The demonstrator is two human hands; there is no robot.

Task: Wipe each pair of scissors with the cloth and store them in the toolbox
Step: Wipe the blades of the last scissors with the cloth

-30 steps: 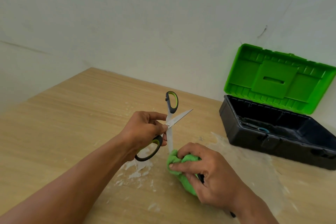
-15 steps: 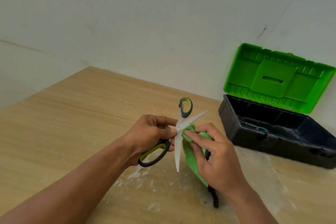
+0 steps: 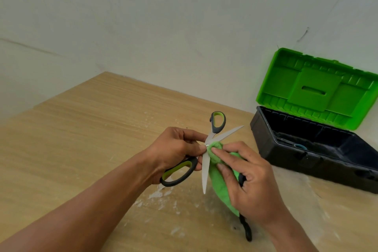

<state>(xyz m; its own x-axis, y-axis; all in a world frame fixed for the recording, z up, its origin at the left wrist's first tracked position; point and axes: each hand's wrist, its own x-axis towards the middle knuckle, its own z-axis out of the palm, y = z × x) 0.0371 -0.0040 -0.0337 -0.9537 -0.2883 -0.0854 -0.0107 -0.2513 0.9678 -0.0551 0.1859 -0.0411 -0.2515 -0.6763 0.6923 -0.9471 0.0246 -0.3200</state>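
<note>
On the near left of the wooden desk (image 3: 81,129) the left hand (image 3: 176,149) is closed on a pair of scissors (image 3: 206,149), pinching them at the pivot with one black-and-green handle loop caught under the fingers. The scissors are held up off the desk, blades splayed wide: one blade points down toward the person, the other slants up and away toward the right, and the free handle loop stands above the hand. Below them, pale dust or flakes are scattered over the wood.

Just right of the pivot, the right hand (image 3: 249,182) is closed on a green cloth (image 3: 216,172), pushing a bunched wad of it against the blades where they cross, the rest hanging down from the palm. Something thin and black shows beneath that hand; I cannot tell what it is.

Steel blades like these look stiff, slick and sharp at edge and tip, so the safe hold is probably the rubbery handles or the flat near the pivot, with the soft cloth folded thick between fingers and edge. They seem light enough for one hand.

Farther right, against the wall, the toolbox (image 3: 306,159) stands with its green lid (image 3: 315,90) up, well apart from the hands; a small blue-rimmed thing lies inside.
</note>
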